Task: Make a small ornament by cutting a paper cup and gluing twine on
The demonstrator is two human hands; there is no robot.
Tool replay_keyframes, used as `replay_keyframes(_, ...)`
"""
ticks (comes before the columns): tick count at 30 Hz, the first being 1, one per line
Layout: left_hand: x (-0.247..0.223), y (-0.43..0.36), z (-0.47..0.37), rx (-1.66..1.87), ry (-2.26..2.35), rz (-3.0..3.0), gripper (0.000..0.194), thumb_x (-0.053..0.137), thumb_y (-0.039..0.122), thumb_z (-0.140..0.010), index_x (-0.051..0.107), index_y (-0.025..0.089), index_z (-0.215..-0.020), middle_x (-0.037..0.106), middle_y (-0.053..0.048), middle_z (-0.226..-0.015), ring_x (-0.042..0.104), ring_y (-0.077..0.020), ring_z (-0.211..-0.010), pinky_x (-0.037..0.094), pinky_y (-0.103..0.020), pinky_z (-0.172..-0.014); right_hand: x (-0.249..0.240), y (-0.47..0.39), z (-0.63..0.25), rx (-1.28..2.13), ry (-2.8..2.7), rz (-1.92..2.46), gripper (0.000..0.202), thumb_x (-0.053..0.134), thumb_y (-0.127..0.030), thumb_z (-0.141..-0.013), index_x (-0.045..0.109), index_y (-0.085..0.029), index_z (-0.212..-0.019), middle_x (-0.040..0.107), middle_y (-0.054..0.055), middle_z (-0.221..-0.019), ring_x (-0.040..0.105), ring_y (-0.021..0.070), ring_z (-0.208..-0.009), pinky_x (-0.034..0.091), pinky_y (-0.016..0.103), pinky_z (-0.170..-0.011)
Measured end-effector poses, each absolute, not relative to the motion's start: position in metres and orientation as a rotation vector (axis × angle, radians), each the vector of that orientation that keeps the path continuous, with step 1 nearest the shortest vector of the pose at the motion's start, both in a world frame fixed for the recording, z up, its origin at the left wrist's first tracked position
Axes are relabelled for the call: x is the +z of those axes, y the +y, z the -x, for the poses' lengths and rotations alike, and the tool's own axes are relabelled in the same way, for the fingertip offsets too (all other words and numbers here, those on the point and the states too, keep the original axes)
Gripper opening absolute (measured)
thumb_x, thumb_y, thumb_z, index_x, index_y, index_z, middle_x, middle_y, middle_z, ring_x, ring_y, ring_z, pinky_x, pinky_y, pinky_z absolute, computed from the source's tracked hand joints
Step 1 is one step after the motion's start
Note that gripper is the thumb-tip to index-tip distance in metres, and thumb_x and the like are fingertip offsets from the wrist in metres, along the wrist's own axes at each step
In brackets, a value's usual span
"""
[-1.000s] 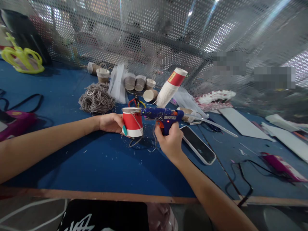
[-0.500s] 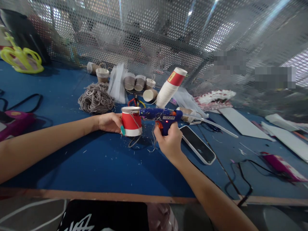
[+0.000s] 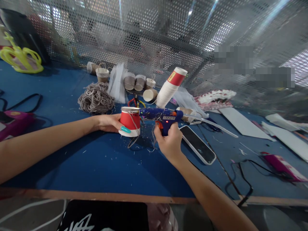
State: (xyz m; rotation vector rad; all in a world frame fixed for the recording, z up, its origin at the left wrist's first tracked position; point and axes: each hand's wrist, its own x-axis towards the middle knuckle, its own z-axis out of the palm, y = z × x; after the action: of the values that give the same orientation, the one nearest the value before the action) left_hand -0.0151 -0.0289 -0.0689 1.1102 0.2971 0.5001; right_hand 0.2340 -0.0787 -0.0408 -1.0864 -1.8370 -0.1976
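My left hand [image 3: 109,123] is closed round the left side of a red and white paper cup [image 3: 131,120], held upside down. Grey cord rings the cup's upper end, and a loose strand hangs down its right side. In my right hand [image 3: 169,139] is a blue hot glue gun [image 3: 160,114] with an orange trigger and a lit red light. Its nozzle points left, at the cord near the cup's upper edge; whether it touches cannot be made out. A long clear glue stick [image 3: 211,123] sticks out of the gun's back.
Behind the cup lie a grey cord heap [image 3: 96,98], several cord-wrapped cups [image 3: 139,82] and a leaning stack of paper cups [image 3: 168,89]. A phone [image 3: 198,145] lies right of my right hand. Purple glue guns [image 3: 282,165] rest at both sides. A perforated metal screen [image 3: 144,38] stands behind.
The cup has turned and shifted slightly left in my left hand, and my thumb now lies flatter across its front. The glue gun has stayed almost in place.
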Motion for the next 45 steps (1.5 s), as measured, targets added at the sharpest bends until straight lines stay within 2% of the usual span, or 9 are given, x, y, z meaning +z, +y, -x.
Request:
replay_keyframes(11, -0.0651, -0.0303, 0.0132, 0.517, 0.274, -1.077, 0.051, 0.086, 0.018, -0.064, 0.066, 0.013, -0.111, 0.074, -0.008, -0.105, 0.069, -0.0177, -0.092, 0.052, -0.029, -0.088, -0.0421, -0.0782, -0.235, -0.204, -1.847, 1.071, 0.019, 0.058, -0.028, -0.083, 0.054, -0.022, -0.1, 0.068, 0.002, -0.071, 0.066, 0.0195, -0.059, 0.054, 0.032, -0.054)
replay_keyframes(25, -0.0672, -0.0295, 0.0156, 0.527, 0.271, -1.04, 0.054, 0.082, 0.011, -0.066, 0.064, 0.014, -0.117, 0.074, -0.009, -0.109, 0.07, -0.0197, -0.097, 0.052, -0.031, -0.09, -0.0425, -0.0784, -0.2355, -0.197, -1.84, 1.096, 0.018, 0.058, -0.029, -0.084, 0.054, -0.022, -0.1, 0.067, 0.001, -0.07, 0.065, 0.0191, -0.057, 0.054, 0.032, -0.052)
replay_keyframes(33, -0.0666, -0.0323, 0.0129, 0.561, 0.278, -1.002, 0.058, 0.086, 0.018, -0.063, 0.064, 0.013, -0.116, 0.074, -0.009, -0.109, 0.069, -0.0207, -0.099, 0.05, -0.033, -0.092, -0.0415, -0.0785, -0.2354, -0.241, -1.842, 1.076, 0.015, 0.057, -0.029, -0.084, 0.052, -0.022, -0.097, 0.067, 0.001, -0.069, 0.064, 0.0179, -0.054, 0.053, 0.031, -0.05)
replay_keyframes(40, -0.0685, -0.0342, 0.0123, 0.591, 0.307, -0.992, 0.055, 0.087, 0.016, -0.062, 0.064, 0.014, -0.111, 0.075, -0.008, -0.102, 0.07, -0.0196, -0.092, 0.052, -0.033, -0.087, -0.0427, -0.0782, -0.2357, -0.223, -1.84, 1.101, 0.016, 0.056, -0.03, -0.084, 0.052, -0.022, -0.097, 0.068, 0.001, -0.069, 0.065, 0.0188, -0.055, 0.052, 0.031, -0.051)
replay_keyframes(45, -0.0681, -0.0334, 0.0129, 0.602, 0.296, -1.012, 0.055, 0.085, 0.015, -0.062, 0.064, 0.015, -0.113, 0.074, -0.008, -0.105, 0.069, -0.0207, -0.095, 0.051, -0.035, -0.089, -0.0412, -0.079, -0.2353, -0.201, -1.835, 1.096, 0.016, 0.055, -0.029, -0.084, 0.052, -0.022, -0.099, 0.068, 0.001, -0.07, 0.066, 0.0189, -0.057, 0.053, 0.032, -0.052)
